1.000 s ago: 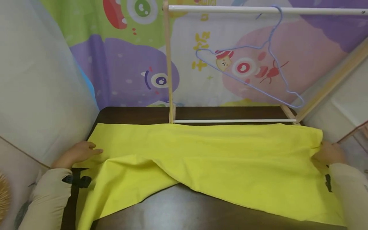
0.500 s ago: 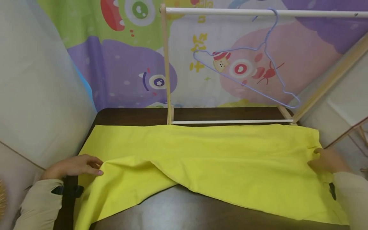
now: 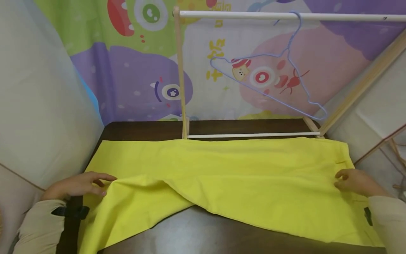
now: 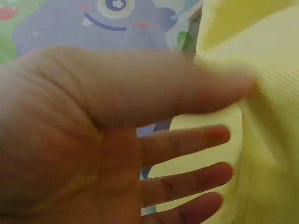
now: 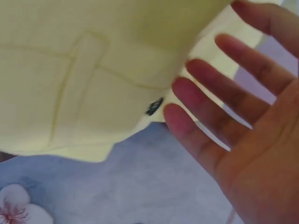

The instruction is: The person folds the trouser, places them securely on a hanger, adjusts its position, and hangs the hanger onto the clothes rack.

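Yellow trousers (image 3: 247,158) lie spread across a dark table (image 3: 190,233), the waist end at the right and the legs at the left. The nearer leg is rumpled, with a raised fold near the left hand. My left hand (image 3: 79,185) hovers at that fold, its fingers apart and gripping nothing in the left wrist view; whether a fingertip touches the cloth I cannot tell. Over the waist end is my right hand (image 3: 358,181), its fingers loosely spread. In the right wrist view a belt loop (image 5: 77,88) and a small dark label (image 5: 154,106) show on the waistband.
Behind the trousers stands a rack with a white top rail (image 3: 253,15) and wooden posts (image 3: 180,70). A blue wire hanger (image 3: 269,90) hangs from the rail. A cartoon-print curtain (image 3: 136,70) covers the back; pale fabric walls (image 3: 38,88) stand on both sides.
My left hand has come nearer along the leg end to the raised fold. My right hand has shifted from the waist edge inward over the cloth. The trousers lie nearly as before.
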The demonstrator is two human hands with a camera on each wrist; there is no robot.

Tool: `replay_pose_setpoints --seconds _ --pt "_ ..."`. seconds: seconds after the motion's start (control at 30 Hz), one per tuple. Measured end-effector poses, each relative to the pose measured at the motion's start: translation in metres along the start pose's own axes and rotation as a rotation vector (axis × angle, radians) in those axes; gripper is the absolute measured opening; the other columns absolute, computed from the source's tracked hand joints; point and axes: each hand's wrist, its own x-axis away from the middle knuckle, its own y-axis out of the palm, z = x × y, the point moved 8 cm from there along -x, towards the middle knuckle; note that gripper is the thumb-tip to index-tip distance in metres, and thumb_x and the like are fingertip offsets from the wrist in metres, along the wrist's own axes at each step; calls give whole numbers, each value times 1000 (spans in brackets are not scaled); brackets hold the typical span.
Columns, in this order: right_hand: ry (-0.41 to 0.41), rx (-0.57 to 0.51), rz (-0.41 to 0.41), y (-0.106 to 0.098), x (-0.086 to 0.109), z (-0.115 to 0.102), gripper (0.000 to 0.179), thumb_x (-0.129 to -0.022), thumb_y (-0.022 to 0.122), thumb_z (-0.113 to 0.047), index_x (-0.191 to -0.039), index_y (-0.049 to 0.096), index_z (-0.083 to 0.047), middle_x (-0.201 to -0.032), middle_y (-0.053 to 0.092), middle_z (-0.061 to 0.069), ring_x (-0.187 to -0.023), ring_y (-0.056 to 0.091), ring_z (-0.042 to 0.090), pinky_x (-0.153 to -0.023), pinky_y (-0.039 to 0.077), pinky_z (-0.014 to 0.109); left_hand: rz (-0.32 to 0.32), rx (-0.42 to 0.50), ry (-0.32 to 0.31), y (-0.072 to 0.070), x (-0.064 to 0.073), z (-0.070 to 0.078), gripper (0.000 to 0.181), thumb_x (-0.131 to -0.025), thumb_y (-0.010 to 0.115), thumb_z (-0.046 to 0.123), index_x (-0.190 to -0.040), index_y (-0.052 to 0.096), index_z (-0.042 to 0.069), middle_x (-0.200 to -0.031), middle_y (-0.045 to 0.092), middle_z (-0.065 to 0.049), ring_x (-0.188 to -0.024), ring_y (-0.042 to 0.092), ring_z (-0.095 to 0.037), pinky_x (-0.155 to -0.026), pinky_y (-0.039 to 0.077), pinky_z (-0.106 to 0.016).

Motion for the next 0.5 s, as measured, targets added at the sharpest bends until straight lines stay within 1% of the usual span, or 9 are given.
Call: replay_pose_setpoints --seconds 0.1,0.17,0.27,0.33,0.43,0.5 --pt "-1 -52 -44 2 1 -10 44 -93 67 -28 -113 62 10 -99 65 22 -86 62 36 -69 51 49 -8 14 -24 2 -1 -3 52 -94 62 15 -135 47 -12 -133 48 -34 -112 50 -51 -83 45 -57" --pt "-8 -75 -60 3 3 -18 44 -92 67 -30 -113 63 9 -100 65 19 -87 62 33 -69 51 48 -10 37 -43 3 -4 -6 53 -91 63 12 -134 47 -13 -131 51 -32 -108 53 -44 -82 45 -51" --pt "-12 -81 -60 5 4 -29 43 -90 69 -31 -112 64 6 -99 65 14 -86 62 29 -68 51 44 -14 87 -41 7 -7 -8 55 -86 64 6 -133 46 -16 -129 53 -30 -101 55 -35 -79 46 -43" --pt "-19 -85 -58 7 4 -36 40 -89 71 -29 -110 64 5 -97 64 12 -86 60 27 -68 50 42 -10 106 -45 8 -8 -9 57 -84 65 5 -133 45 -17 -127 53 -30 -99 55 -31 -77 48 -38" --pt "-39 -102 -59 10 4 -46 35 -87 73 -26 -104 64 4 -95 62 9 -85 58 25 -68 49 39 5 100 -75 10 -11 -12 59 -83 67 4 -133 44 -17 -122 54 -28 -97 54 -28 -70 48 -34" --pt "-45 -136 -80 15 6 -51 32 -87 74 -26 -102 64 1 -94 62 7 -86 57 22 -68 48 37 14 97 -117 11 -14 -12 61 -82 69 4 -134 45 -15 -118 55 -25 -96 54 -27 -69 48 -36"
